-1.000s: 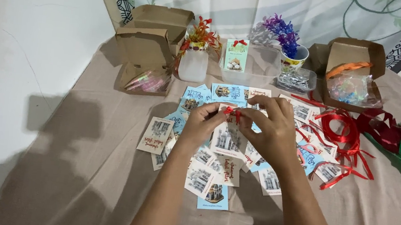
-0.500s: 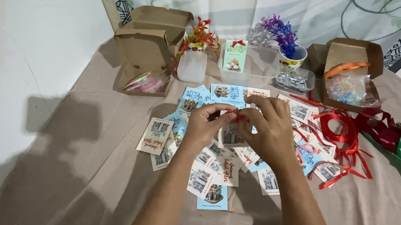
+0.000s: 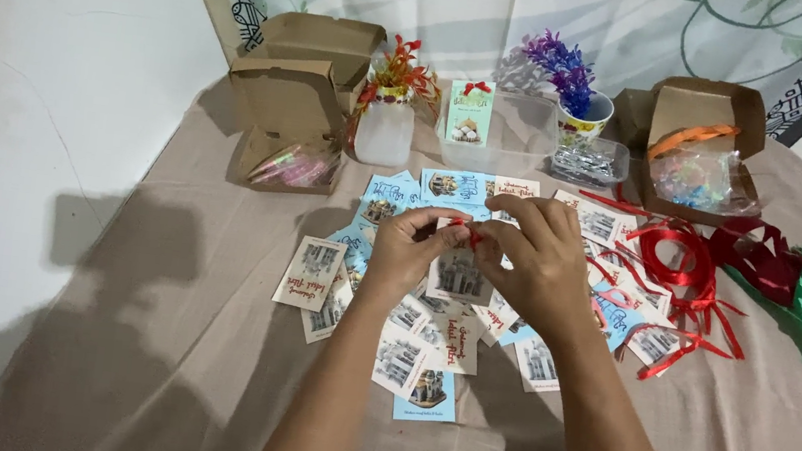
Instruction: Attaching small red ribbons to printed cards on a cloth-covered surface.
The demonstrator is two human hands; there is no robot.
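Above the scattered cards [image 3: 403, 362] on the desk [image 3: 158, 329], the left hand [image 3: 413, 252] and right hand [image 3: 538, 256] pinch a small picture card [image 3: 461, 275] with a red ribbon [image 3: 471, 231] at its top.

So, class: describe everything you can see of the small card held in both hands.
The card is a small pale paper rectangle with a printed picture of a building. It is held upright above the scattered cards, face toward the camera. The left hand and right hand pinch its top edge, where a thin red ribbon sits.
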